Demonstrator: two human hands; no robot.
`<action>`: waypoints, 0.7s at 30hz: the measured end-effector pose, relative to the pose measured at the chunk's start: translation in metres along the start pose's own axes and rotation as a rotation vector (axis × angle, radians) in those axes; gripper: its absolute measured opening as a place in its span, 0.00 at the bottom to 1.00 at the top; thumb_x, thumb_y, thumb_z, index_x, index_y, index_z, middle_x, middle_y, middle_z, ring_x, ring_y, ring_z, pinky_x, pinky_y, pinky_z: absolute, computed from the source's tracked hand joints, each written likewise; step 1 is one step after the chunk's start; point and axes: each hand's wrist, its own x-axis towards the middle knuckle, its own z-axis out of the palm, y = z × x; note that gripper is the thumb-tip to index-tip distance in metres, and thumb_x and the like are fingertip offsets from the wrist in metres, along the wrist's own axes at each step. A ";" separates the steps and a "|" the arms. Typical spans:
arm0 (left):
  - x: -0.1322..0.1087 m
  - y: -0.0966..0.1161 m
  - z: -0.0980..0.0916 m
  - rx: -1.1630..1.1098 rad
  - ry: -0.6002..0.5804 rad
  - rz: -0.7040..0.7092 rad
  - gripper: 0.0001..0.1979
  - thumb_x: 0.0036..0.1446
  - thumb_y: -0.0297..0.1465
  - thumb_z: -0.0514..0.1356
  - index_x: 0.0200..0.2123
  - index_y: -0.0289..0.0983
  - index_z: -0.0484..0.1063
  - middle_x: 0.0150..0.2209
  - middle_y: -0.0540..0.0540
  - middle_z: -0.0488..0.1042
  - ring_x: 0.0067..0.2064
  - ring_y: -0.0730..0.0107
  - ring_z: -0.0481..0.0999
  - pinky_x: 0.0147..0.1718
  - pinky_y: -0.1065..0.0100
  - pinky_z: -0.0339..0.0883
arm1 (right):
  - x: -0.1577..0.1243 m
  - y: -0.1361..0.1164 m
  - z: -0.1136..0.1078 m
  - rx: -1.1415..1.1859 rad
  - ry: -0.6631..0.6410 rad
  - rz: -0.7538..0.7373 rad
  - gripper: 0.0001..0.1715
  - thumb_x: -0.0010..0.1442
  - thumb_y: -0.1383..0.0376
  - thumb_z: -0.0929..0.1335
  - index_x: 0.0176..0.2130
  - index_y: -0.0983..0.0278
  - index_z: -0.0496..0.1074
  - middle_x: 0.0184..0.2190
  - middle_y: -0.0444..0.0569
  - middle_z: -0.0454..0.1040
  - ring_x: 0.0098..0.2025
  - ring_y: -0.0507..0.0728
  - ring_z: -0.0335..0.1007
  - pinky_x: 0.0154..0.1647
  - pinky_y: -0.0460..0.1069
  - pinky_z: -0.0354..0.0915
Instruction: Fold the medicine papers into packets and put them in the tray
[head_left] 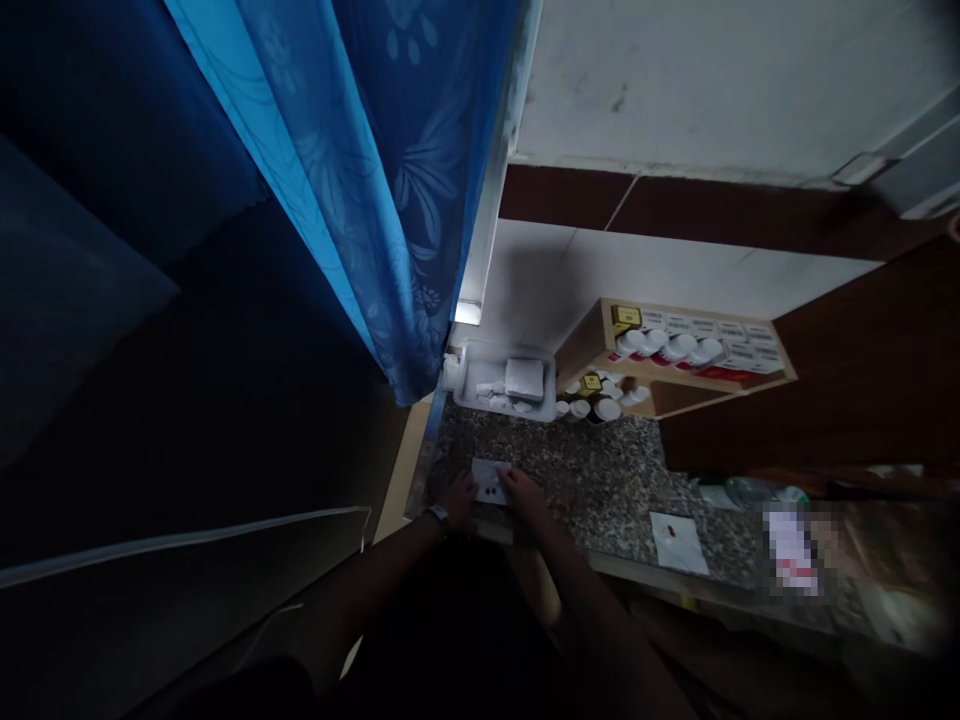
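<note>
A small white sheet of paper (pixel 486 474) lies on the speckled stone counter before me. A few dark red pills (pixel 492 491) rest on it. At its left edge is my left hand (pixel 459 500), fingers closed on the border, a watch or band at the wrist. My right hand (pixel 524 492) has its fingertips on the upper right edge of the same sheet, apparently pinching it. The dim light hides finer detail of the fingers. Farther right, a second white paper (pixel 681 545) lies flat with a dark red pill (pixel 670 531) on it.
Behind the paper stands a white tray (pixel 457 390) holding a stack of white papers. Right of it, several white-capped bottles (pixel 604 409) stand below a wooden shelf (pixel 607 340) with bottles and boxes. A blue curtain (pixel 420 200) hangs left. A blurred person's hand (pixel 832 540) is at far right.
</note>
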 end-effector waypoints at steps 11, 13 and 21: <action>0.003 -0.001 -0.002 0.075 -0.010 0.008 0.16 0.60 0.26 0.50 0.51 0.35 0.66 0.56 0.35 0.60 0.60 0.52 0.54 0.52 0.48 0.58 | 0.018 0.020 -0.023 -0.069 0.145 0.329 0.26 0.60 0.70 0.59 0.58 0.65 0.60 0.41 0.55 0.70 0.43 0.57 0.66 0.41 0.47 0.60; 0.004 -0.001 -0.003 0.076 -0.010 0.012 0.16 0.59 0.26 0.51 0.50 0.34 0.66 0.56 0.34 0.61 0.60 0.51 0.54 0.52 0.49 0.59 | 0.016 0.021 -0.021 -0.010 0.193 0.275 0.23 0.60 0.71 0.59 0.54 0.64 0.65 0.41 0.53 0.71 0.44 0.56 0.65 0.44 0.47 0.59; 0.004 0.005 -0.015 0.064 -0.013 0.000 0.13 0.59 0.27 0.52 0.46 0.33 0.69 0.54 0.35 0.63 0.60 0.52 0.54 0.53 0.50 0.58 | -0.006 0.005 0.006 0.121 0.276 0.108 0.23 0.58 0.71 0.60 0.52 0.63 0.67 0.50 0.55 0.69 0.52 0.57 0.62 0.51 0.51 0.58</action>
